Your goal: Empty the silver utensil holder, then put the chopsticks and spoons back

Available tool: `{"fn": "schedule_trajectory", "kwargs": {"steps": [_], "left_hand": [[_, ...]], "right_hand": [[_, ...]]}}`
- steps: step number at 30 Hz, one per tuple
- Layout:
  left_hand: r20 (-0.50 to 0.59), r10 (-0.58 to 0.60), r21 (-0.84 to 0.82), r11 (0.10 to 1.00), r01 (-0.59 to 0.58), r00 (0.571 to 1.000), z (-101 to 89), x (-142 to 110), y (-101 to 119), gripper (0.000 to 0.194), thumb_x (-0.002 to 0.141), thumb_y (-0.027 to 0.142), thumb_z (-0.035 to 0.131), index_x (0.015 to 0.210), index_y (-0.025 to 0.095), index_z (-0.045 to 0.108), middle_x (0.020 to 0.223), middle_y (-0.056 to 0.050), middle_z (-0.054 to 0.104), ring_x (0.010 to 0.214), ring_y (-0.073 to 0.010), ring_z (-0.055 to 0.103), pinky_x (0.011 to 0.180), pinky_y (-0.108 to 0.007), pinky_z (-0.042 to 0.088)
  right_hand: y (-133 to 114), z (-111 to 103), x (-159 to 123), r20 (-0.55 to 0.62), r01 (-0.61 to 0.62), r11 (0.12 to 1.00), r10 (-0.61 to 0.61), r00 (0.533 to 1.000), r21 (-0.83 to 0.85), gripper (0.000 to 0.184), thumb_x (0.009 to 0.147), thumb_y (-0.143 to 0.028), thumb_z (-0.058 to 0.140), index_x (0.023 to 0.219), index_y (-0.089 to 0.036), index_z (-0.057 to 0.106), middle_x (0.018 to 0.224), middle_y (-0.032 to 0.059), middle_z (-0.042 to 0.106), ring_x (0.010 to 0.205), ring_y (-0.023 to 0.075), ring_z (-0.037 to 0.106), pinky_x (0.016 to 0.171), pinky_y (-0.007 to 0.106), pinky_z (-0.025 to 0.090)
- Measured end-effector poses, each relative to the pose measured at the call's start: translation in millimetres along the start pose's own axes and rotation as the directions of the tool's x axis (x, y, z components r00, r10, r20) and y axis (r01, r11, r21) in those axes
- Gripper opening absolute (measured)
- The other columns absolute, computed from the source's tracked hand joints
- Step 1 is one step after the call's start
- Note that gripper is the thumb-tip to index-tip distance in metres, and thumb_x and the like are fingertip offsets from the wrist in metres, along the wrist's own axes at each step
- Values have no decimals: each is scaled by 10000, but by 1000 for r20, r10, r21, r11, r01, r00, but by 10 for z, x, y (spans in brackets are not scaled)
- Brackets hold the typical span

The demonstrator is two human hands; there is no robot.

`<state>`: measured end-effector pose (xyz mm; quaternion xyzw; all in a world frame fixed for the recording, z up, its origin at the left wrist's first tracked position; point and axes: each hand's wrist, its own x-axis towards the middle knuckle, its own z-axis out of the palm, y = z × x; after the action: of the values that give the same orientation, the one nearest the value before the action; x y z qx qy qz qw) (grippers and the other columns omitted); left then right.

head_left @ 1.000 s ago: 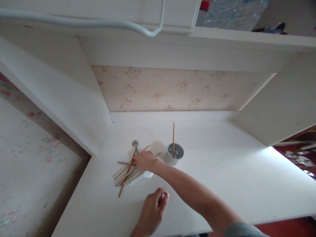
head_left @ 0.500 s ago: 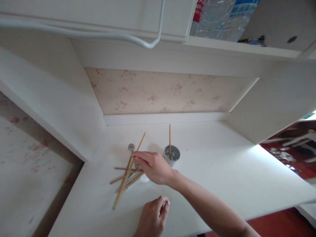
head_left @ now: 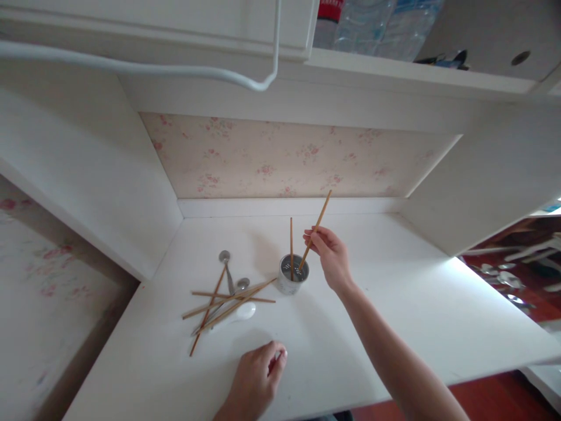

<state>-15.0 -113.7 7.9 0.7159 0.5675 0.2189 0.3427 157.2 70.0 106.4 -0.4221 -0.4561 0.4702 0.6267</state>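
Observation:
My right hand [head_left: 329, 252] pinches a wooden chopstick [head_left: 322, 211], tilted, with its lower end inside the mouth of a round utensil holder [head_left: 290, 286] with a perforated bottom. Another chopstick [head_left: 291, 242] stands upright in that holder. Left of it lies a crossed pile of several loose chopsticks [head_left: 205, 316]. Among them are a white spoon [head_left: 246, 311] and two metal spoons, one metal spoon [head_left: 225, 257] pointing toward the wall and one metal spoon [head_left: 242, 284] near the pile's middle. My left hand [head_left: 258, 374] rests curled on the tabletop in front; I see nothing in its fingers.
The white tabletop [head_left: 385, 327] is boxed in by a left side panel [head_left: 100, 158] and a right panel [head_left: 486, 169]. Overhead, a shelf [head_left: 394, 76] holds plastic bottles [head_left: 363, 26], and a white cable [head_left: 175, 69] hangs across the upper left.
My right hand has moved right from the pile, carrying a chopstick to the holder. The spoons and remaining chopsticks are now uncovered. My left hand stays curled; the view has shifted slightly.

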Motion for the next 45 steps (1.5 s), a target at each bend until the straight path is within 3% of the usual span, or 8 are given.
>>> {"fn": "schedule_trajectory", "kwargs": {"steps": [7,14,26,32,35,38,41,45], "left_hand": [[-21,-60,-7,998,60,998,-3,35,53,303,949,382,348,892,232,605,695,26,643,619,-112,565,579,-216,344],[-18,-66,0,998,66,998,0,59,63,296,947,378,352,900,239,608,701,30,638,621,-112,559,578,-215,342],[-19,-56,-13,998,56,998,-19,76,74,324,945,384,342,911,230,625,710,9,645,642,-120,575,607,-212,382],[4,-60,-88,994,60,998,-44,87,81,320,931,393,372,895,215,636,680,1,636,619,-124,566,586,-208,396],[3,-62,-124,990,62,998,-179,127,98,304,925,385,395,885,205,637,643,7,626,578,-119,555,562,-204,399],[-101,-43,-46,998,38,994,-452,211,80,284,925,377,403,912,209,632,741,-9,664,638,-127,588,626,-215,435],[-208,7,176,984,30,978,-772,319,-32,282,934,359,380,942,218,625,882,-35,677,779,-158,619,752,-262,458],[-195,51,480,876,50,980,-1073,446,-299,273,933,343,391,966,222,634,957,-53,648,893,-192,610,788,-297,462]], "right_hand": [[445,-65,84,48,-48,971,60,997,-234,329,783,-475,635,922,-184,704,941,82,723,919,224,652,881,391,484],[636,-97,28,105,-69,907,123,987,-416,351,800,-505,576,922,-211,724,847,42,730,782,209,653,731,330,492],[678,-125,-82,87,-94,897,145,986,-432,390,787,-515,582,956,-201,743,854,43,736,787,216,648,757,347,495],[670,-188,-137,68,-125,909,165,984,-397,396,794,-519,591,1013,-220,730,932,39,739,892,239,653,861,394,478],[670,-248,-161,67,-137,928,169,983,-345,402,793,-520,601,1041,-225,716,1018,52,727,992,248,635,933,411,444],[698,-324,-205,44,-145,950,164,985,-278,422,790,-525,609,1056,-209,698,1099,75,700,1072,251,604,988,427,404],[750,-411,-274,8,-149,969,154,988,-197,419,805,-521,597,1061,-197,672,1111,87,688,1080,242,595,999,435,399],[846,-562,-400,-72,-153,982,145,987,-112,388,811,-512,595,1022,-192,648,1048,79,693,1002,217,612,960,412,441]]}}
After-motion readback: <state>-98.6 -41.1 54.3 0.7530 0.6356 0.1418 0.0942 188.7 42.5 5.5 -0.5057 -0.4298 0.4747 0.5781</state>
